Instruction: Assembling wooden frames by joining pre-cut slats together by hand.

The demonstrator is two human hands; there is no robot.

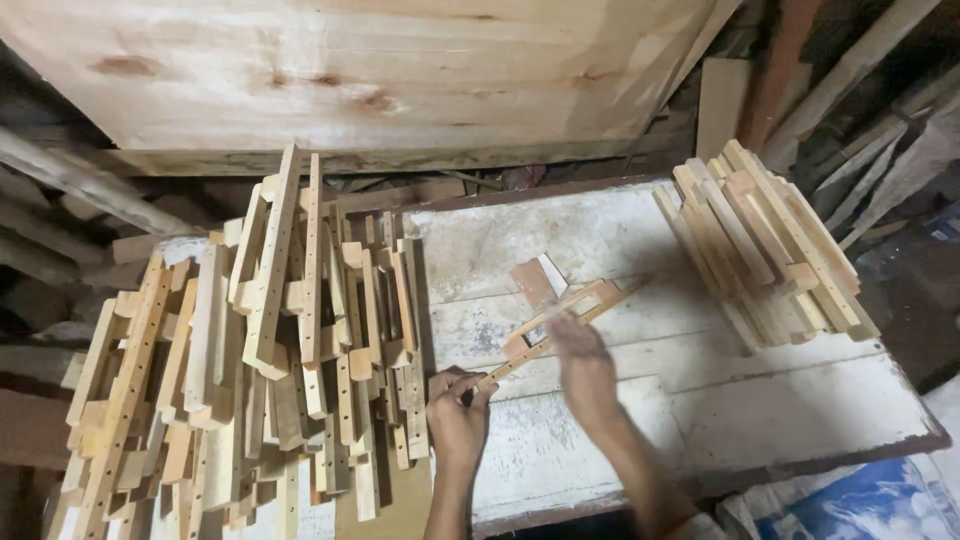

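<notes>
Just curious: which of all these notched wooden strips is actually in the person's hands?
The lone strip lying across the white tabletop between both heaps.

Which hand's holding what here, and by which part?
The left hand grips the slotted wooden strip by its near end. The right hand lies blurred over the strip's middle; whether it grips cannot be told.

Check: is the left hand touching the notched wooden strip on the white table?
Touching. The head view shows the left hand pinching the near end of the wooden strip, fingers wrapped on it.
</notes>
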